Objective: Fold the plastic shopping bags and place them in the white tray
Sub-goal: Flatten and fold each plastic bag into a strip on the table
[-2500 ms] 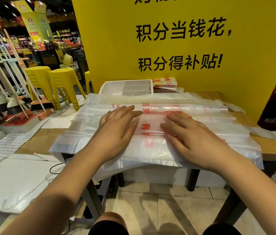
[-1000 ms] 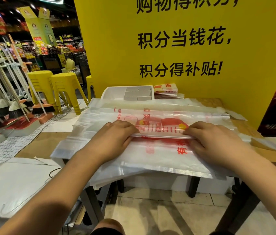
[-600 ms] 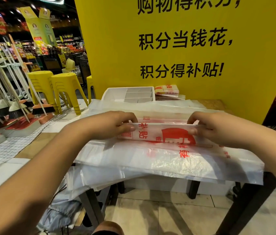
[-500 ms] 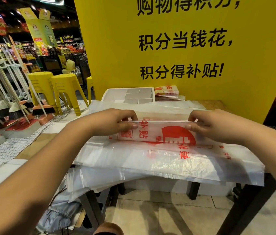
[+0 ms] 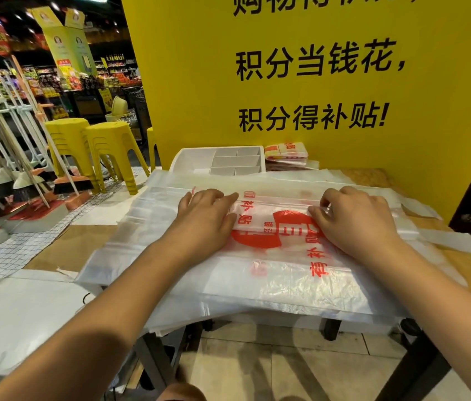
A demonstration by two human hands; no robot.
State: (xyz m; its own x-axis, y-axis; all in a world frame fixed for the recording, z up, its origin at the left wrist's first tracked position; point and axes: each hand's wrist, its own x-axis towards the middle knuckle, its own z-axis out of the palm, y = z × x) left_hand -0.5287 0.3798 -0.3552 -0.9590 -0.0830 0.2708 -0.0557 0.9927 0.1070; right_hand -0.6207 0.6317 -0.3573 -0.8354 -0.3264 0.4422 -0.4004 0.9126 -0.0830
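Observation:
A clear plastic shopping bag (image 5: 275,273) with red print lies on top of a pile of flat bags on the table. Its far part is folded back toward me as a strip. My left hand (image 5: 205,218) lies on the strip's left end, thumb and forefinger pinching it. My right hand (image 5: 356,221) holds the strip's right end with curled fingers and thumb. Both hands rest low on the pile. The white tray (image 5: 188,160) with dividers stands at the table's back, beyond the bags. A small stack of folded bags (image 5: 286,153) lies just right of the tray.
A yellow sign board (image 5: 315,82) rises right behind the table. Bare wooden tabletop (image 5: 367,178) shows at the back right. Yellow stools (image 5: 107,146) and a row of brooms (image 5: 11,169) stand to the left. The pile overhangs the table's front edge.
My hands lifted the bag's far edge, brought it toward me and laid it down on the pile. The fold now lies flat under both hands.

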